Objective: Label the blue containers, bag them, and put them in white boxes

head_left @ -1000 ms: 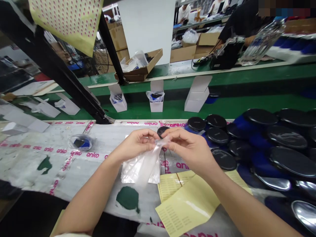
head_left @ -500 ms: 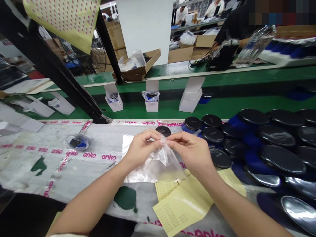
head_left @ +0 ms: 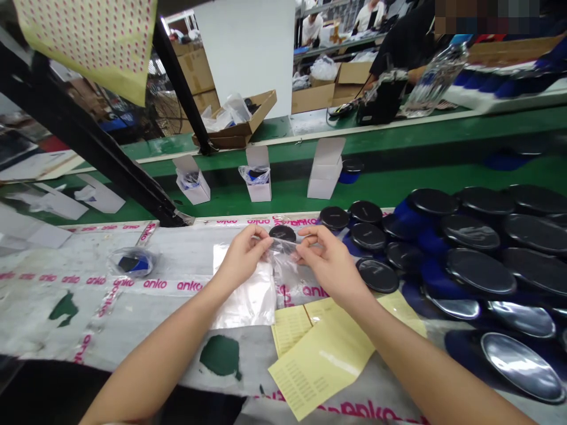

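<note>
A clear plastic bag (head_left: 286,262) is stretched between my two hands, its upper edge pinched at both sides. My left hand (head_left: 243,254) grips the left edge with closed fingers, above a stack of clear bags (head_left: 248,298) lying on the covered table. My right hand (head_left: 325,260) pinches the right edge. Just behind the held bag, between the hands, is a round black-topped item (head_left: 282,234). Yellow label sheets (head_left: 328,360) lie below my right hand.
Many blue items with black oval tops (head_left: 481,270) crowd the right side. A bagged blue item (head_left: 134,262) lies at left. Open white boxes (head_left: 259,186) stand on the green conveyor (head_left: 283,206). A black post (head_left: 133,171) slants across the left. A person's dark sleeve (head_left: 401,38) shows behind.
My hands have moved apart, and the bunched bag is now spread between them. The stack of bags beneath shows more. The whole view has shifted slightly.
</note>
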Demonstrator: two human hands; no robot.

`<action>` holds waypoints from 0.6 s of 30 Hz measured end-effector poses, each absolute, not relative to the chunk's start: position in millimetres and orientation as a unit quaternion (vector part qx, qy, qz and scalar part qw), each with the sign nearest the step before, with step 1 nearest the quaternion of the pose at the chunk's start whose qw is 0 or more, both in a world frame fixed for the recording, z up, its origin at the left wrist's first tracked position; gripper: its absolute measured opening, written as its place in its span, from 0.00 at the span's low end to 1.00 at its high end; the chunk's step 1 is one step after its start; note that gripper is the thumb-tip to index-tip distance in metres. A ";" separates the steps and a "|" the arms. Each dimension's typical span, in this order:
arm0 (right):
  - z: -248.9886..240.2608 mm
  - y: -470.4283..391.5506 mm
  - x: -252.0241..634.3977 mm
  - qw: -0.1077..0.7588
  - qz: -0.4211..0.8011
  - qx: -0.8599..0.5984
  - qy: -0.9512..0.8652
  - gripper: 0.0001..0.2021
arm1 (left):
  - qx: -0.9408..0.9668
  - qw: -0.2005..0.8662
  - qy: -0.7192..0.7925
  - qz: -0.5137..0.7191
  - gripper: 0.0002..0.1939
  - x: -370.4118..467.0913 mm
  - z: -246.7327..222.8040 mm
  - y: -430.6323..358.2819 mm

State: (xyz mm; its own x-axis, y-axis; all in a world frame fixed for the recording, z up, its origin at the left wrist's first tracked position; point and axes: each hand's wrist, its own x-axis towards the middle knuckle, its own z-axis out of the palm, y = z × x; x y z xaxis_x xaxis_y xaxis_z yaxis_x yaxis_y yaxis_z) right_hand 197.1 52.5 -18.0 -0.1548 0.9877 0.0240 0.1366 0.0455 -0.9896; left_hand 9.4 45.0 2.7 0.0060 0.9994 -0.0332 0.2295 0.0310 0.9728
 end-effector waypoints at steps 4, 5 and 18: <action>-22.3 64.4 191.5 0.406 0.402 -0.530 -0.627 0.13 | 0.582 0.390 0.601 0.386 0.06 11.9 -1.3 70.1; -21.6 68.4 190.0 0.394 0.380 -0.539 -0.640 0.14 | 0.584 0.391 0.604 0.376 0.06 11.8 -2.0 77.7; -20.2 54.1 192.0 0.325 0.322 -0.496 -0.738 0.17 | 0.662 0.408 0.526 0.345 0.25 -1.8 1.6 71.9</action>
